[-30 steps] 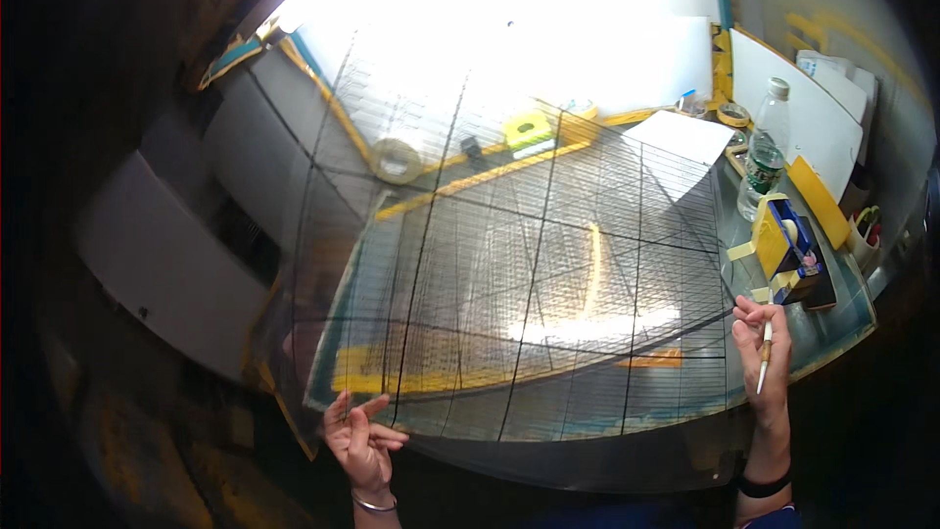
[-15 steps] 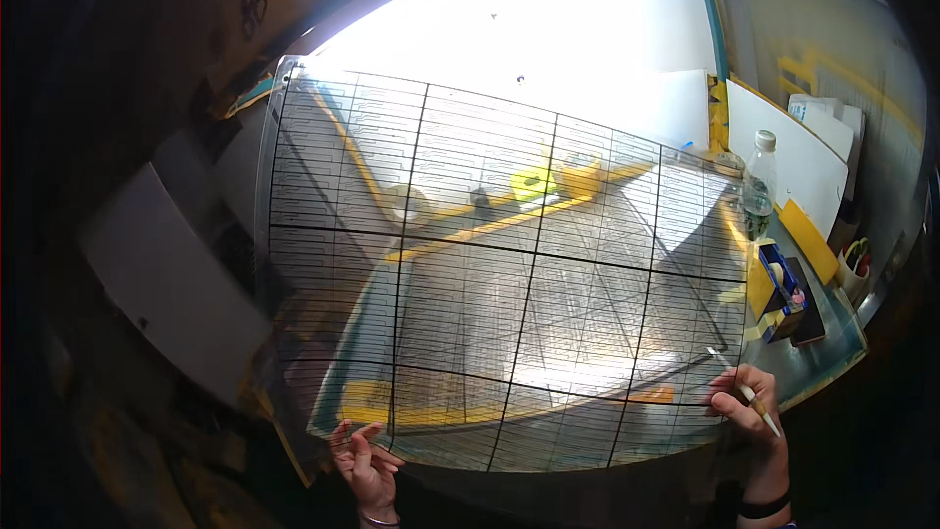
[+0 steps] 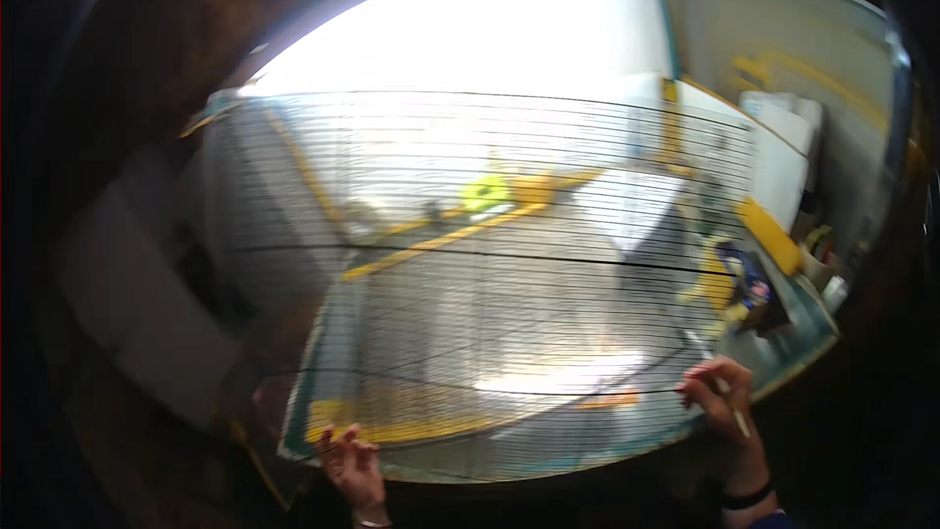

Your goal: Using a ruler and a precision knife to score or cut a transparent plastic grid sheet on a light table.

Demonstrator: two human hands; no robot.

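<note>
A large transparent film sheet (image 3: 421,299), printed with fine dark lines, stands raised in front of me, blurred by motion. Its lower left edge is at the fingers of my left hand (image 3: 353,470), which are closed and seem to pinch it. At the lower right, my right hand (image 3: 723,402) grips the sheet's edge between thumb and fingers. That same hand keeps a slim, white pen-like tool (image 3: 741,422) tucked in it, its tip slanting down. What kind of tool it is, I cannot tell.
Behind the sheet lies a table with a teal border (image 3: 798,318). Through the film show a yellow-green roll (image 3: 485,193), a white paper (image 3: 629,198) and yellow strips. A blue box (image 3: 752,284) and a yellow block (image 3: 769,235) stand right. Bright light fills the back.
The sheet has swung so that its top edge runs more level and reaches farther right, now across the bottle. Both hands appear farther left, as does the whole scene.
</note>
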